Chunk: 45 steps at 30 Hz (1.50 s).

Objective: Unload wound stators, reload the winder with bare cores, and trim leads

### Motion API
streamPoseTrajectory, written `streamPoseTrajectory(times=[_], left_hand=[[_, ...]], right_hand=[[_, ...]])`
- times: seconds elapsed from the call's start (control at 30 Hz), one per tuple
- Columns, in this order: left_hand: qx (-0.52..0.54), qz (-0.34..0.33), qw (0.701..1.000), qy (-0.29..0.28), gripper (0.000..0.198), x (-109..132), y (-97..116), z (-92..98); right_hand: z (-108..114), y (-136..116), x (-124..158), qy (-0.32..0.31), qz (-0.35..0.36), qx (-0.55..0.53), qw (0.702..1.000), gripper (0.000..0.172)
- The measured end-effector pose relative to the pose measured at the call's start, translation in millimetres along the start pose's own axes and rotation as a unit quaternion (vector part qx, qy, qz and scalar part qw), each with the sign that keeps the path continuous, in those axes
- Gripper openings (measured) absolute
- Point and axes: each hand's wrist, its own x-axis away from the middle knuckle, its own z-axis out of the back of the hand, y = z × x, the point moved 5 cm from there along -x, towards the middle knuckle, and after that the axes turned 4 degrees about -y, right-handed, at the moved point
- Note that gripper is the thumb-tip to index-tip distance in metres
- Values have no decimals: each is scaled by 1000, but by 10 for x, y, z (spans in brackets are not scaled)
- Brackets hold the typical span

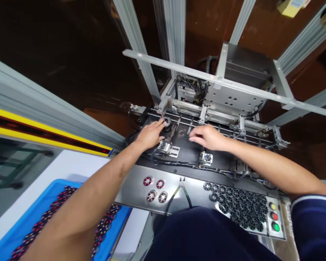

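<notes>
My left hand (151, 134) reaches to the left end of the machine bed (183, 139), its fingers spread and the fingertips at a dark round part (167, 122). Nothing shows gripped in it. Over the middle of the bed is my right hand (208, 137), thumb and index finger apart at the tips, with no object visible between them. A small metal fixture (168, 148) lies just below my left hand, and another fixture (206, 158) sits below my right hand.
Four red-and-silver round parts (160, 184) and pliers (182, 183) lie on the front metal ledge (133, 185). Many black round parts (241, 206) cover its right side, beside coloured buttons (274, 216). A blue tray (40, 206) stands lower left. A metal bar (179, 67) crosses above the machine.
</notes>
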Motion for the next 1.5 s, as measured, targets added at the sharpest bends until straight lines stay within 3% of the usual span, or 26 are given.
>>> streamPoseTrajectory(times=[0.07,0.13,0.2,0.3,0.43,0.53,0.63,0.77,0.97,1.1,1.23,1.5], left_hand=[[6,1,1000,-7,70,-24,2,6],[9,4,1000,-13,68,-43,20,41],[9,11,1000,-14,67,-36,50,118],[5,42,999,14,60,89,123,319],[9,110,987,120,57,527,357,640],[88,97,966,221,52,868,686,760],[121,35,966,227,48,930,1063,637],[108,-47,981,152,38,580,1467,227],[65,-69,991,92,46,23,1684,-209],[40,-68,995,63,57,-90,1676,-278],[23,-69,996,43,59,-136,1672,-258],[-4,-72,997,20,62,-156,1719,-202]], right_hand=[[118,262,352,18,-24,49,998,13],[128,509,506,26,-46,92,994,12],[35,650,476,15,-41,120,992,14],[-154,670,263,-2,-11,141,990,23],[-300,649,83,-6,-7,144,990,9],[-325,741,106,-2,-38,128,991,12],[-293,900,127,5,-106,104,989,19],[-269,1096,-14,-37,-221,52,973,27],[-359,1259,-260,-99,-355,-37,929,26],[-302,1366,-288,-55,-393,-69,915,30],[-164,1413,-256,15,-380,-99,919,29],[-241,1288,-214,1,-329,-144,933,26]])
